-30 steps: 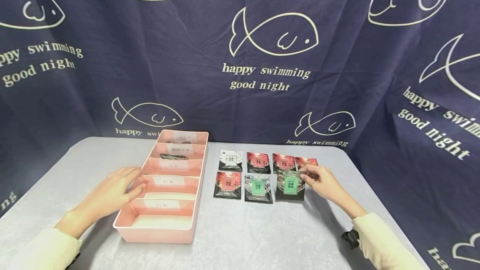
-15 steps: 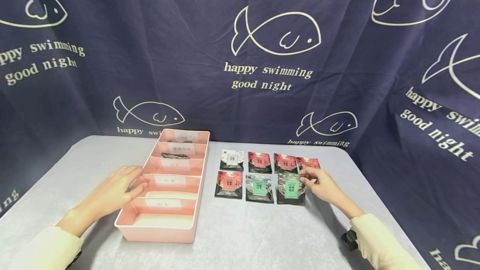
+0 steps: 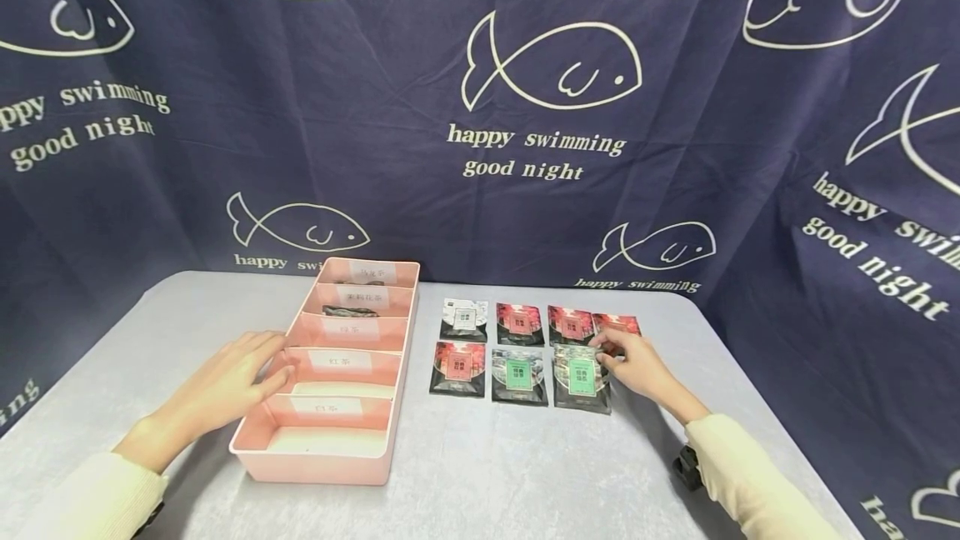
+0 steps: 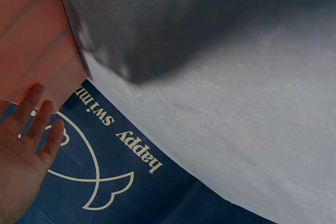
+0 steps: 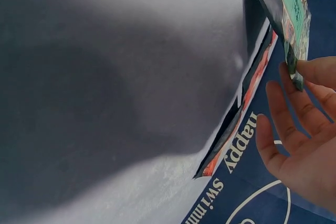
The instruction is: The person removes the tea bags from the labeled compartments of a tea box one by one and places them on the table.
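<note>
My right hand (image 3: 637, 365) pinches the upper right corner of a green-labelled tea sachet (image 3: 581, 377) between thumb and finger. In the right wrist view this sachet (image 5: 294, 14) is tilted, its held corner raised off the table. My left hand (image 3: 217, 382) rests on the left rim of a long pink divided box (image 3: 315, 469), fingers extended and thumb over the rim. The left wrist view shows the fingers of that hand (image 4: 26, 150) beside the box wall (image 4: 39, 40).
Left of the held sachet lie another green sachet (image 3: 519, 377) and a red one (image 3: 457, 369). Behind are a white sachet (image 3: 463, 319) and red sachets (image 3: 519, 323), (image 3: 572, 325), one partly behind my right hand. Dark sachets (image 3: 349, 312) sit in the box's far compartments. A printed curtain (image 3: 480, 215) hangs behind.
The green sachet in my right hand has shifted slightly nearer and tilted a little, and the hand has moved slightly left. My left hand stays on the box rim.
</note>
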### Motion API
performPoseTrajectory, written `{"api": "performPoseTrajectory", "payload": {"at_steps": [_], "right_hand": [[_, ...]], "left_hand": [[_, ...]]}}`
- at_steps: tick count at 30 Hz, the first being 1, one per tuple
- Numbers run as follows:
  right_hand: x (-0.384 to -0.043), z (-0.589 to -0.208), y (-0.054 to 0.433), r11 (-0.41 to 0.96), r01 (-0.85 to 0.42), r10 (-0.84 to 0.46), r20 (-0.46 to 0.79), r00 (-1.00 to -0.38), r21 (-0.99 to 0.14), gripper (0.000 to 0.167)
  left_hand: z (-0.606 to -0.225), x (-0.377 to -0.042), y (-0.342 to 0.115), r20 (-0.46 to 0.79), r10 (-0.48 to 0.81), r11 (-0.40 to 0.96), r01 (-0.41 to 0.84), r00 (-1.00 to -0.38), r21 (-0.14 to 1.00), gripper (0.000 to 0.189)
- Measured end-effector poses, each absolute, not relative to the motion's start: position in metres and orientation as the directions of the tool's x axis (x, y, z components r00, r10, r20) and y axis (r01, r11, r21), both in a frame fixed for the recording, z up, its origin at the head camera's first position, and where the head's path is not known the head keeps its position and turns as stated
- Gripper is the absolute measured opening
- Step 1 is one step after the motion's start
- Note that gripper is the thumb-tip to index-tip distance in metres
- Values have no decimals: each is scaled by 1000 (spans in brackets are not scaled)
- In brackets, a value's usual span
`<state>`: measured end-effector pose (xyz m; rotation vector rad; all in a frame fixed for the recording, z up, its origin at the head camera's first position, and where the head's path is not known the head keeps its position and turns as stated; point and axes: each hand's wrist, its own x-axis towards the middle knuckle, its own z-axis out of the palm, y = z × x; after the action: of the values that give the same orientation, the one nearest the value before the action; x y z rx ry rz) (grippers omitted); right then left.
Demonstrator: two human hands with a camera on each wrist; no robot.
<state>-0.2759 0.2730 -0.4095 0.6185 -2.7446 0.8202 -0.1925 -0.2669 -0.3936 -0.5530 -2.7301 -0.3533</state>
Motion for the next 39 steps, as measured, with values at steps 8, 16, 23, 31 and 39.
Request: {"api": "performPoseTrajectory", "payload": {"at_steps": [8,16,23,31,39], "right_hand": [[-280,-414,269,770,-434,-333,285,-899,-467,16],[-282,-418,268,779,-418,-318,279,-906,-468,17],[-283,-416,266,786,-417,-305,300,-904,-456,15],[-282,-407,256,782,-435,-330,295,-897,-447,15],[-280,-400,234,764,-480,-372,312,-874,-432,14]], "left_hand": [[-394,-192,-267,369,335,893,417,-867,170,49],[-395,-192,-267,375,336,892,419,-864,167,50],[-395,-192,-268,388,337,892,423,-858,162,48],[-394,-192,-268,371,335,893,417,-866,167,48],[-394,-192,-267,359,331,895,410,-873,173,49]]}}
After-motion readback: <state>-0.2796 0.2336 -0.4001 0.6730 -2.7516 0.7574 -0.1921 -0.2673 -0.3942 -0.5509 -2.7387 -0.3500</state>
